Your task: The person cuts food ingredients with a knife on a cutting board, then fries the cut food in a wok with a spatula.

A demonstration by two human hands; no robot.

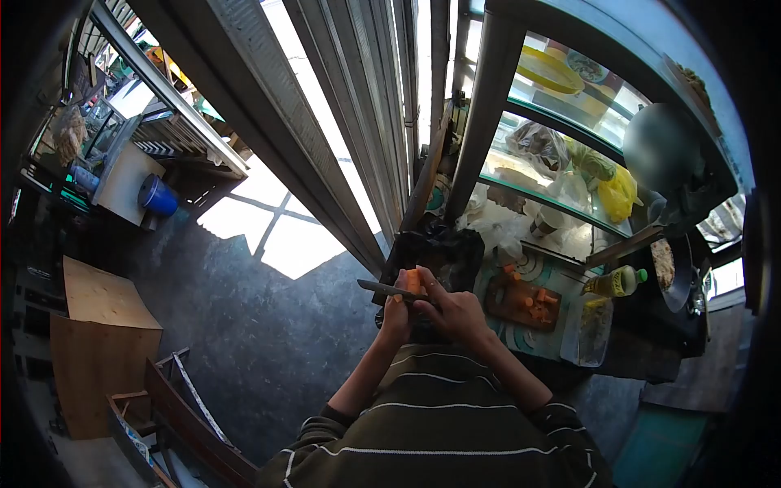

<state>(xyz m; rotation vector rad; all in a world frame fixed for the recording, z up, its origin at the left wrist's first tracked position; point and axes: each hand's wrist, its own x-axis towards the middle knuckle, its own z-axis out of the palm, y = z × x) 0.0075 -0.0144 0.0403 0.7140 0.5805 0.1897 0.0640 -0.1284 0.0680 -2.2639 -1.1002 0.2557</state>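
In front of my chest, over a black plastic-lined bin [465,259], my two hands are close together. My left hand [396,315] is closed around the lower part of an orange carrot piece [414,281]. My right hand [457,312] is closed on a knife [377,286], its handle mostly hidden by the fingers. The dark blade lies across the carrot and points left past my left hand. To the right, a brown cutting board [508,307] bears several cut carrot pieces [540,309].
Right of the board are a clear plastic tub [587,332] and an oil bottle with a green cap [614,282]. A glass display case [561,187] holds bagged food. A frying pan [674,272] stands far right. Metal shutters [342,106] rise ahead; a wooden box [106,342] sits left.
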